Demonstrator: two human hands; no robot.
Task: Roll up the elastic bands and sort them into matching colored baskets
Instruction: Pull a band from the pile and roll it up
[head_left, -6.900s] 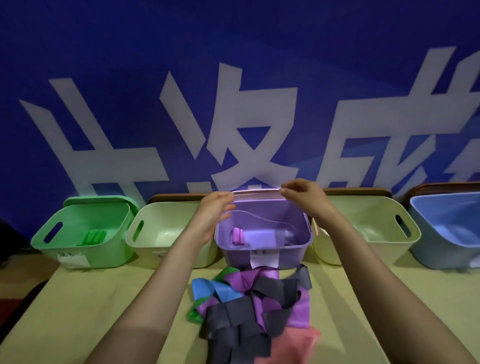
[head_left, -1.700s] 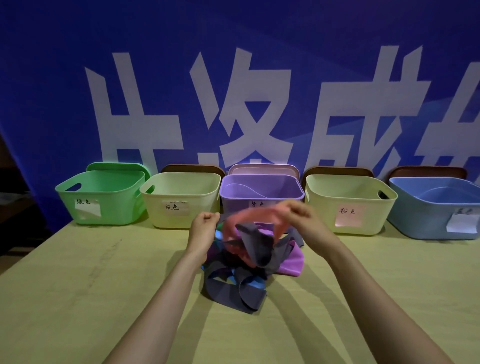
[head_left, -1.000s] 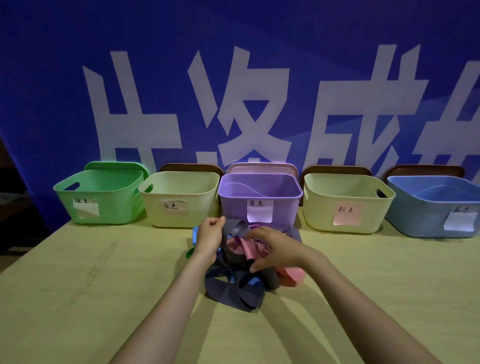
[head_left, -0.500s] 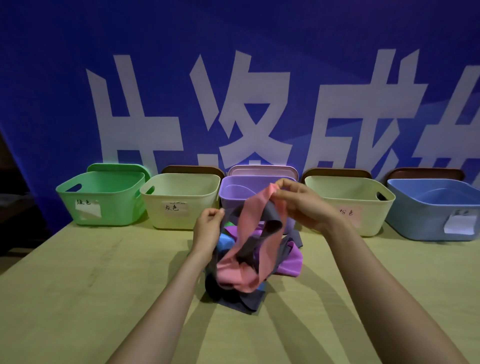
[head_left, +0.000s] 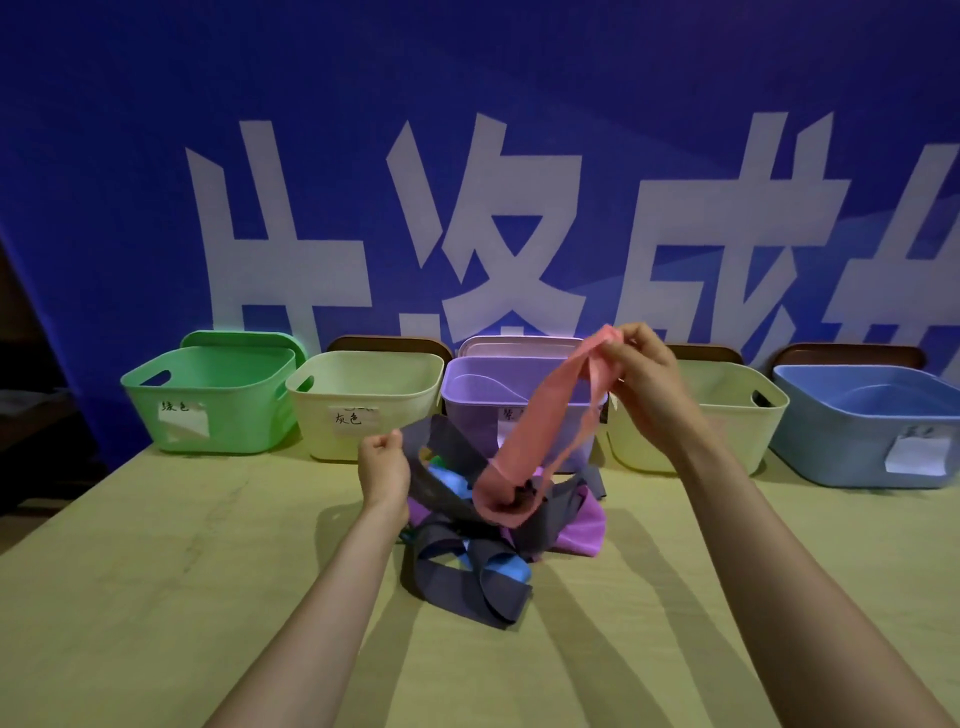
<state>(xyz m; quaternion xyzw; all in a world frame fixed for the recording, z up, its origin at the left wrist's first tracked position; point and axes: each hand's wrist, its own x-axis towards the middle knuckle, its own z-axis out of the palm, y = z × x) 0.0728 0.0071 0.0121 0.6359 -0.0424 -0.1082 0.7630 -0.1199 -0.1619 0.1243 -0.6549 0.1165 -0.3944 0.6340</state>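
Note:
My right hand (head_left: 641, 376) pinches the top of a pink elastic band (head_left: 530, 431) and holds it up in front of the purple basket (head_left: 470, 402). The band's lower loop still hangs in the pile of bands (head_left: 483, 525), caught under a dark grey band (head_left: 441, 441). My left hand (head_left: 384, 470) grips that grey band at the pile's left side. Purple, blue and green bands lie tangled beneath. Five baskets stand in a row at the table's back.
From left to right stand a green basket (head_left: 218, 410), a cream basket (head_left: 363, 410) with a label, the purple one, another cream basket (head_left: 727, 431) and a blue basket (head_left: 857, 436). A blue banner wall rises behind them. The wooden table (head_left: 156, 571) spreads around the pile.
My right hand has raised the pink band higher and further right, stretching it out of the pile. My left hand has stayed on the grey band at the pile's left.

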